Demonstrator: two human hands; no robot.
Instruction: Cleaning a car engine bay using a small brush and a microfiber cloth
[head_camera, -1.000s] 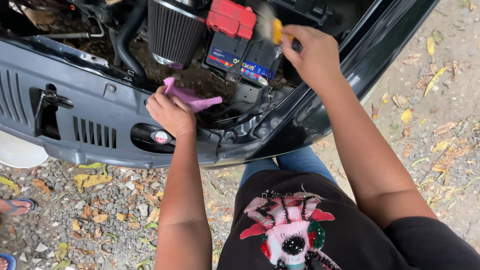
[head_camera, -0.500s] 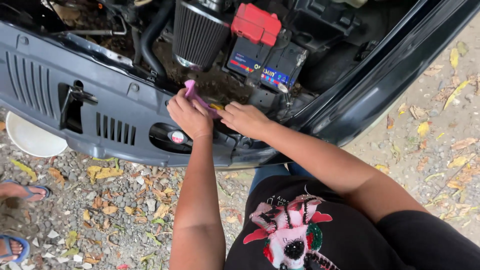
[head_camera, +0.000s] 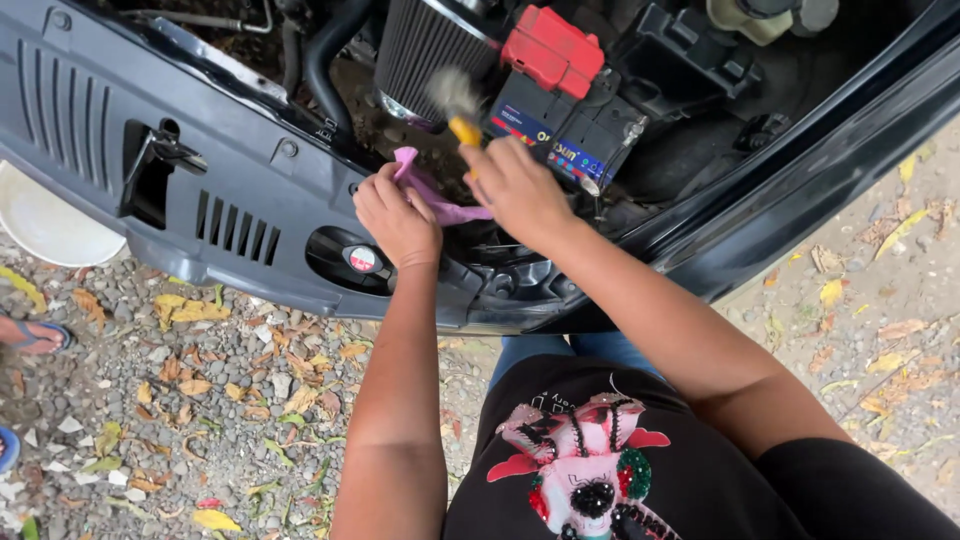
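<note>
My left hand (head_camera: 398, 218) grips a crumpled pink cloth (head_camera: 432, 192) at the edge of an open car engine bay. Beside it, my right hand (head_camera: 518, 190) holds a small brush with a yellow handle (head_camera: 465, 130); its pale bristles (head_camera: 452, 92) point up and look blurred. The bristles are next to a ribbed black air filter (head_camera: 425, 45). Right of the brush sits a dark car battery (head_camera: 570, 130) with a red terminal cover (head_camera: 552, 48). The two hands are almost touching.
The car's dark front panel (head_camera: 200, 190) with slots runs across the left. A white bowl-like object (head_camera: 45, 225) lies on the gravel under it. Dry leaves and gravel cover the ground. Another person's sandalled foot (head_camera: 25, 335) shows at the left edge.
My right hand came down from the far side of the battery to beside my left hand, and now holds the brush up with bristles near the air filter. The left hand stays put.
</note>
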